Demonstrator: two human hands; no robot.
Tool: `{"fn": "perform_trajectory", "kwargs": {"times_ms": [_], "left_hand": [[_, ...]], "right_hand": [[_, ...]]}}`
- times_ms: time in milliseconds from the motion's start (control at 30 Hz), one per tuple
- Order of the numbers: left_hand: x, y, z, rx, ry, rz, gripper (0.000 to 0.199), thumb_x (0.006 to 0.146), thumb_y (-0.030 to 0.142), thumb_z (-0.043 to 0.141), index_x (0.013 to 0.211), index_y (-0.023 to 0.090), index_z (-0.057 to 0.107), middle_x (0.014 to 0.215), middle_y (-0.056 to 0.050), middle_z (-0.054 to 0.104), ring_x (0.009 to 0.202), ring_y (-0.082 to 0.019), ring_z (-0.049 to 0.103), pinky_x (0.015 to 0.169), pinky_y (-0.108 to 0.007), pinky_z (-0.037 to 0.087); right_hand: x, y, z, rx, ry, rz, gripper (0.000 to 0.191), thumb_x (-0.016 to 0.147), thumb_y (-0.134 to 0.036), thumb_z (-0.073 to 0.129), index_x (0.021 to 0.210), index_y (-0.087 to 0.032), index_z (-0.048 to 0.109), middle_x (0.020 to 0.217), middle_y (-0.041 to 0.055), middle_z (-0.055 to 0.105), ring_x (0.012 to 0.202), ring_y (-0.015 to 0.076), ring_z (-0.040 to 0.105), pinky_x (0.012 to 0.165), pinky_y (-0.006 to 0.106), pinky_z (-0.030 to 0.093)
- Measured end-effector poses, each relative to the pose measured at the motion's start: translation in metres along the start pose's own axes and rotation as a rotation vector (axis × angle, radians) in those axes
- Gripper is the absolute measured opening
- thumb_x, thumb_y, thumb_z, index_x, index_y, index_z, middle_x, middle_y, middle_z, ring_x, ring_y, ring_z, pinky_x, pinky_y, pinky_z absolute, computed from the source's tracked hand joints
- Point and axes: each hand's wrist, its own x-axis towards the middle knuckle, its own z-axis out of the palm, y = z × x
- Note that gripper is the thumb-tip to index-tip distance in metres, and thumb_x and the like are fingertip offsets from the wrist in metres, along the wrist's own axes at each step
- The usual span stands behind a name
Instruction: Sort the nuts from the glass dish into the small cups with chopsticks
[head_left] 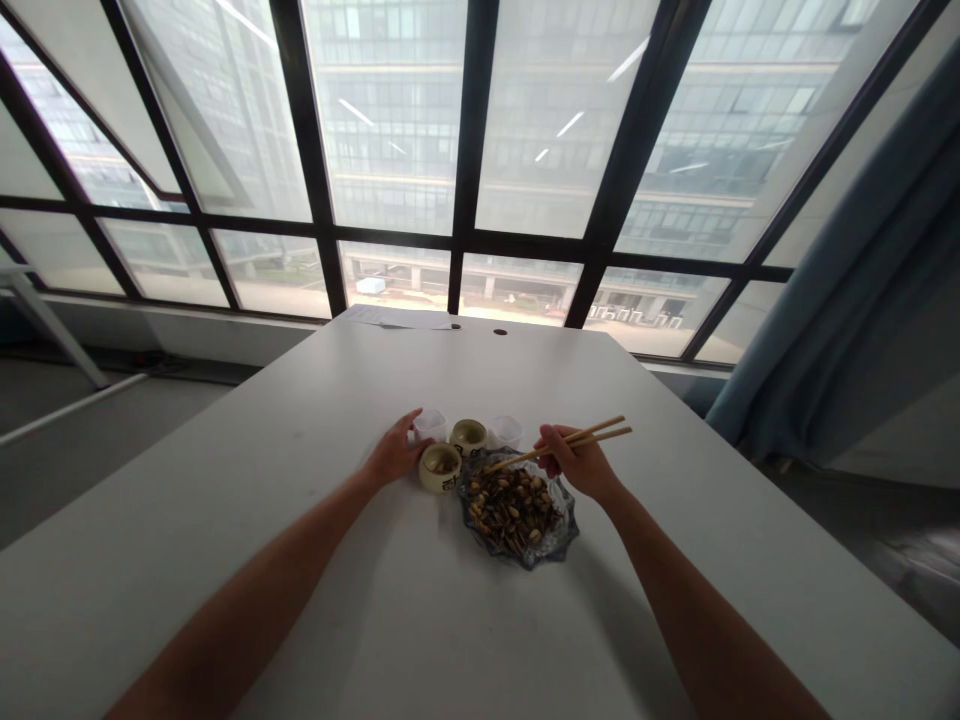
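My right hand [568, 460] is closed around a pair of wooden chopsticks [592, 434]. Their tips reach into a clear glass bowl [568, 540] with a scalloped rim, at its far left side. The bowl holds a mix of sunflower seeds and pale nuts, perhaps pistachios [514, 508]. Index finger and thumb of my left hand [396, 450] are around a clear plastic cup [430, 426]. Just in front of it is a cream ceramic cup [440, 468] with dark lettering and something brown inside. A second ceramic cup [469, 437] and another clear plastic cup [506, 432] stand to the right.
Everything stands on a long white table [375, 620]. Papers [397, 318] lie at its far end, near two dark round holes. Beyond are large windows with black frames [469, 240]. A blue curtain [832, 270] hangs at the right, and a white metal frame [56, 325] stands at the left.
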Motion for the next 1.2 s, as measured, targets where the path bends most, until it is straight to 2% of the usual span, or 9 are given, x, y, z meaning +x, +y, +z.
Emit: {"fn": "perform_trajectory", "kwargs": {"times_ms": [133,267,633,800,1033,1200], "left_hand": [[0.0,0.003,-0.003,-0.034,-0.019,-0.013,0.062,0.088,0.053,0.052,0.137,0.015,0.053,0.109,-0.012,0.069,0.087,-0.021,0.066,0.083,-0.038,0.054],[0.0,0.003,-0.005,-0.063,-0.044,-0.019,0.062,0.091,0.057,0.046,0.137,0.016,0.052,0.114,-0.013,0.067,0.084,-0.02,0.065,0.083,-0.037,0.054],[-0.001,0.005,-0.007,-0.084,-0.064,-0.043,0.058,0.092,0.052,0.046,0.137,0.016,0.053,0.111,-0.011,0.068,0.079,-0.018,0.064,0.081,-0.036,0.053],[-0.001,0.004,-0.006,-0.08,-0.056,-0.037,0.055,0.092,0.052,0.047,0.135,0.019,0.054,0.113,-0.01,0.068,0.084,-0.018,0.064,0.082,-0.035,0.053],[-0.001,0.004,-0.005,-0.074,-0.059,-0.033,0.057,0.092,0.051,0.046,0.136,0.016,0.053,0.111,-0.011,0.068,0.08,-0.017,0.065,0.081,-0.035,0.053],[-0.001,0.007,-0.007,-0.074,-0.075,-0.034,0.057,0.093,0.051,0.045,0.136,0.015,0.052,0.112,-0.012,0.068,0.085,-0.019,0.066,0.082,-0.035,0.053]], "right_hand": [[-0.001,0.002,0.001,0.01,0.026,0.008,0.061,0.076,-0.076,0.06,0.064,-0.016,0.065,0.047,0.0021,0.061,0.035,0.0103,0.052,0.033,0.02,0.039],[0.0,0.004,0.002,0.025,0.045,0.027,0.062,0.074,-0.077,0.061,0.063,-0.016,0.065,0.046,0.0024,0.061,0.034,0.0105,0.052,0.033,0.021,0.039],[-0.001,0.004,0.005,0.055,0.091,0.061,0.063,0.071,-0.079,0.062,0.061,-0.017,0.065,0.044,0.0034,0.061,0.033,0.0117,0.051,0.032,0.022,0.039],[0.0,0.008,0.006,0.067,0.13,0.073,0.064,0.072,-0.079,0.06,0.06,-0.017,0.065,0.044,0.0037,0.06,0.032,0.0117,0.051,0.031,0.022,0.039],[0.0,0.01,0.007,0.072,0.142,0.071,0.064,0.073,-0.079,0.06,0.061,-0.017,0.064,0.043,0.0028,0.06,0.03,0.0112,0.05,0.03,0.021,0.037],[0.0,0.013,0.004,0.11,0.142,0.082,0.063,0.073,-0.078,0.061,0.061,-0.016,0.064,0.043,0.0033,0.06,0.03,0.0116,0.05,0.029,0.021,0.037]]}}
